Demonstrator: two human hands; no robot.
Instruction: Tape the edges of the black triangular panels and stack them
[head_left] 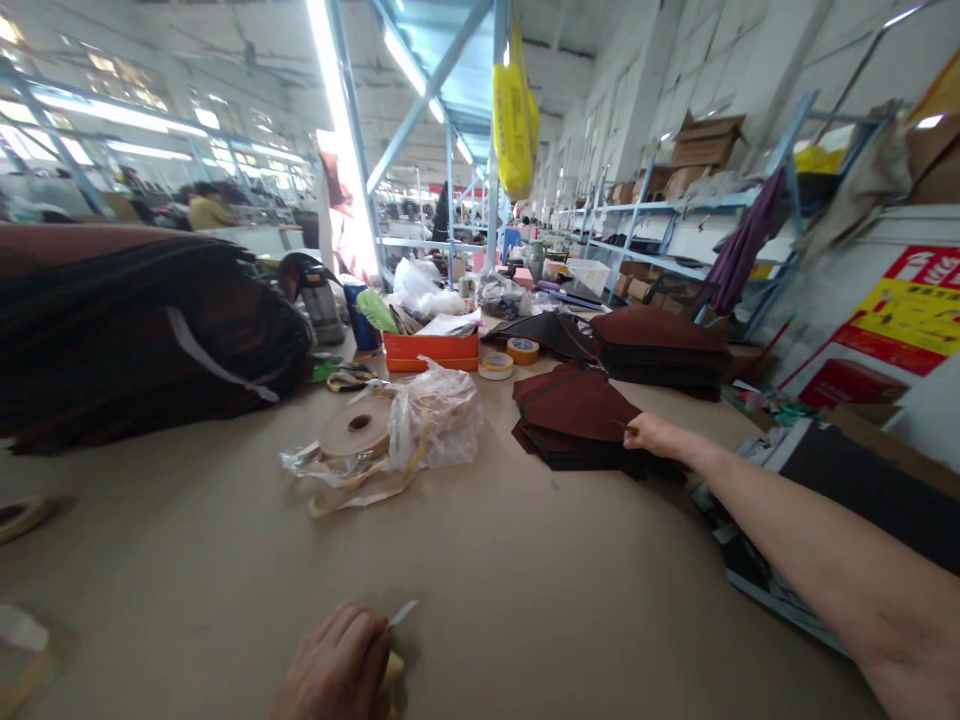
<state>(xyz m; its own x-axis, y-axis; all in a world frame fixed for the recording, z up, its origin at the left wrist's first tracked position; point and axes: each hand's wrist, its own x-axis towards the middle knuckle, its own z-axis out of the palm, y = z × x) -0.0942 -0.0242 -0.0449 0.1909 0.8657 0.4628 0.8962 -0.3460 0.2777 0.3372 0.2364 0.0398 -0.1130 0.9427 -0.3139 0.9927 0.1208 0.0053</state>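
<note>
Low in the view, my left hand (337, 665) is closed on pale tape, and a short white strip end (405, 612) pokes out past its fingertips. A yellowish bit (394, 668) of the tape shows under the fingers; the rest is hidden by the hand. My right hand (651, 436) reaches out to the right edge of a stack of dark brown fabric pieces (574, 405). Its fingers are pinched together, with something thin and dark at their tips, too small to name. Behind it lies a taller stack of brown and black pieces (660, 345).
Mid-table sit a wide tape roll (356, 425) and a crumpled clear plastic bag (442, 415). Beyond are scissors (349, 377), an orange box (431, 352) and two small tape rolls (523, 350). A large dark fabric pile (135, 340) occupies the left; blue shelving (667, 205) stands right.
</note>
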